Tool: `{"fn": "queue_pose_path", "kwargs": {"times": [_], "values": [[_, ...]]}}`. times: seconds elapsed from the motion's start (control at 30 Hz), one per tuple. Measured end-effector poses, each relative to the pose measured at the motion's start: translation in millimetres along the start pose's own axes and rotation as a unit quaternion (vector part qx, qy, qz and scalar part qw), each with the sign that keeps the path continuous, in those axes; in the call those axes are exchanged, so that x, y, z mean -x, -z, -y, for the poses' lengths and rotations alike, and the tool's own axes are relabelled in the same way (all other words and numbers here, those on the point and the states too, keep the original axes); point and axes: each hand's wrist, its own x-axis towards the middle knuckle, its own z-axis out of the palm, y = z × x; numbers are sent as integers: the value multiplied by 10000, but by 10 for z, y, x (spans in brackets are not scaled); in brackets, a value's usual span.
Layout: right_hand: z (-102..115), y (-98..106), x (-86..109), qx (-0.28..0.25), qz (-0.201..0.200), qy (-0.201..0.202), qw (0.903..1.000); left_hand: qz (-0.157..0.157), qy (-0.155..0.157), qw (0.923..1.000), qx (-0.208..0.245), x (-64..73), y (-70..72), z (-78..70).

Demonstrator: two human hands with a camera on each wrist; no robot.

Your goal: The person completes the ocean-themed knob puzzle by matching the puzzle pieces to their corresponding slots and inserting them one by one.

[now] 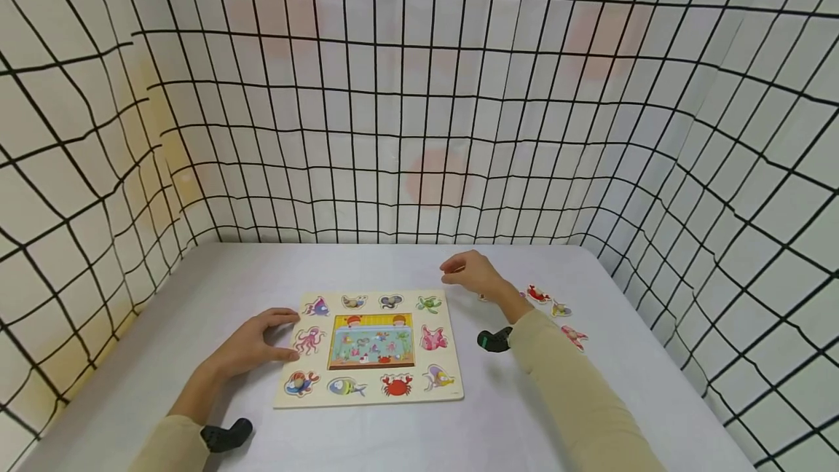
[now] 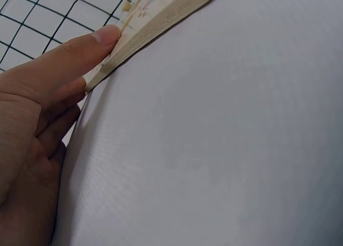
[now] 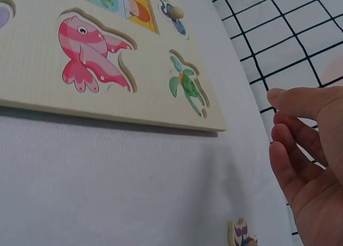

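Note:
A wooden peg puzzle board point(image 1: 295, 403) with sea-animal pictures lies flat on the table. My left hand point(image 1: 255, 344) rests at its left edge, fingers and thumb fairly straight and spread apart. In the left wrist view the thumb point(image 2: 80, 53) touches the board's edge. Beyond the upper right corner, my right hand point(image 1: 473, 273) hovers with loosely bent fingers and nothing between them. The right wrist view shows its thumb and fingers apart, near the green turtle recess point(image 3: 187, 88). Knobbed pieces sit in several recesses, among them a hermit crab point(image 1: 301, 383) and a blue piece point(image 3: 174, 14).
Right of the board lie loose pieces: a red crab point(image 1: 539, 293), a yellow-grey fish-like piece point(image 1: 561, 308) and a pink-red piece point(image 1: 574, 337). A purple-marked piece point(image 3: 238, 232) lies below the right hand. Black grid netting point(image 1: 432, 130) over white cloth encloses the table's back and sides.

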Motion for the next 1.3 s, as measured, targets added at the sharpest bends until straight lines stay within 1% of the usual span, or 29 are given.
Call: {"fn": "queue_pose_path", "kwargs": {"times": [0.1, 0.33, 0.47, 0.67, 0.9, 0.97, 1.13, 1.3], "values": [[-129, 64, 20, 35, -67, -66, 9999, -10, 25, 10000, -53, 0, -5, -5], [-385, 192, 106, -245, -258, -533, 9979, -9, 64, 10000, -57, -4, -7, -4], [-520, 250, 157, -154, -318, -643, 9973, 37, 93, 9999, -71, -4, -1, -22], [-605, 324, 228, 323, -293, -479, 9979, 15, 204, 9997, -125, -7, 1, -45], [-735, 334, 281, 534, -80, -631, 9965, 69, 264, 9995, -152, -9, -5, -59], [-773, 330, 281, 686, 15, -561, 9961, 60, 263, 9995, -142, -6, -4, -63], [-795, 325, 277, 1066, 188, -197, 9939, 59, 251, 9996, -88, -4, 2, -78], [-767, 344, 292, 1211, 232, -180, 9922, 77, 219, 9997, -69, -13, 6, -74]]}}
